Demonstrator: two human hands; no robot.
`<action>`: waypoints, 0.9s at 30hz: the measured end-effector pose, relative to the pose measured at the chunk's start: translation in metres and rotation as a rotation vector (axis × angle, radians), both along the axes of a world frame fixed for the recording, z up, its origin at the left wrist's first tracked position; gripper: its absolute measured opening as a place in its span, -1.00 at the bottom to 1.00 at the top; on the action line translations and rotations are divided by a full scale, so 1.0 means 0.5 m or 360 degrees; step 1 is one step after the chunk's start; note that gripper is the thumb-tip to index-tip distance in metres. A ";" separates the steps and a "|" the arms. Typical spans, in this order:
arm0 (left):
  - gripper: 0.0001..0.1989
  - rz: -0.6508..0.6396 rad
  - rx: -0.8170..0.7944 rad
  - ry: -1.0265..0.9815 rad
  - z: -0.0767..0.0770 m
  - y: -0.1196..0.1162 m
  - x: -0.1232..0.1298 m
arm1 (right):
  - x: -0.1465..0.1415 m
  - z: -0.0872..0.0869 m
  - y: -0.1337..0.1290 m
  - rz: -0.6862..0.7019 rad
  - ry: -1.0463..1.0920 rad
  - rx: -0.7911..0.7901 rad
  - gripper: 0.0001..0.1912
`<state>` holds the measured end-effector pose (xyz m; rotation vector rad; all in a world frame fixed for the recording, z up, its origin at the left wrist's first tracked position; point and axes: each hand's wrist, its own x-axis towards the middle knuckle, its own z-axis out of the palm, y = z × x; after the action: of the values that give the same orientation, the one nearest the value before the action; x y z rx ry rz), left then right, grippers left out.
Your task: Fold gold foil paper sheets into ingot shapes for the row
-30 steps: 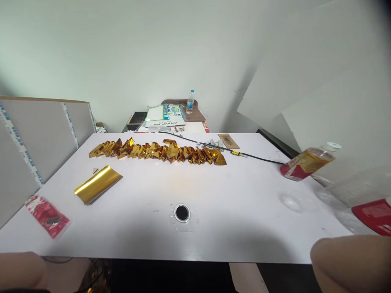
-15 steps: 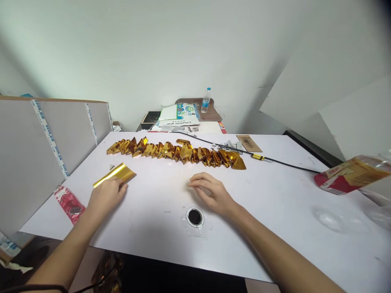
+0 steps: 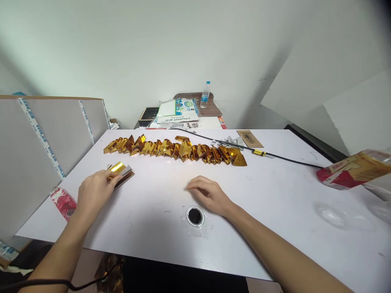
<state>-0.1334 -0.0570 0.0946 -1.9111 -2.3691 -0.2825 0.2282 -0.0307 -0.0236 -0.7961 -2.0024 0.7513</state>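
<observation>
At the left of the white table, my left hand [image 3: 97, 189] grips a sheet of gold foil paper [image 3: 117, 167] between thumb and fingers; the sheet is curled, with its grey underside partly showing. My right hand [image 3: 210, 194] rests on the table near the middle, fingers together and curled, with nothing seen in it. Behind both hands, a long row of folded gold foil pieces [image 3: 166, 148] stretches across the table. A round black hole with a pale rim [image 3: 195, 216] lies just below my right hand.
A red packet [image 3: 63, 202] lies at the left edge. A black cable [image 3: 293, 160] crosses the back right, near a brown card [image 3: 250, 139]. A large bottle with a red and yellow label [image 3: 348, 171] is at the right. Beyond the table stands a water bottle [image 3: 205, 97].
My left hand has lifted off the flat foil sheet and now pinches it, and the sheet has curled up. My right hand's fingers have drawn closer together.
</observation>
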 end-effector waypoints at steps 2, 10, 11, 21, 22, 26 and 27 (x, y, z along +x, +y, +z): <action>-0.76 -0.0067 0.0335 -0.0097 0.038 -0.002 0.014 | -0.001 0.003 0.001 -0.0026 -0.0014 -0.0086 -0.77; -0.70 -0.0564 0.0824 -0.1092 0.117 -0.003 0.121 | -0.028 0.062 0.007 0.0064 -0.0019 -0.0536 -0.40; -0.65 -0.0643 0.0722 -0.1383 0.107 -0.005 0.140 | -0.037 0.071 0.010 0.0124 0.0106 -0.0633 -0.25; -0.38 -0.0501 0.0071 -0.0662 -0.033 0.025 0.078 | -0.023 0.042 0.003 0.0078 0.1001 -0.1494 -0.57; -0.27 -0.0359 0.0000 -0.0415 -0.038 0.036 0.040 | -0.012 0.034 0.003 0.0021 0.1022 -0.1508 -0.56; 0.18 -0.0044 -0.0525 -0.0116 -0.054 0.068 -0.074 | 0.010 0.018 0.005 -0.0102 0.1076 -0.1486 -0.53; 0.20 -0.0050 -0.0575 -0.0081 -0.058 0.073 -0.088 | 0.009 0.017 0.006 -0.0100 0.1054 -0.1467 -0.53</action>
<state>-0.1777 -0.0206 0.0656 -2.1089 -2.5686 0.1058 0.2328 -0.0277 -0.0152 -0.9282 -0.9828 1.6831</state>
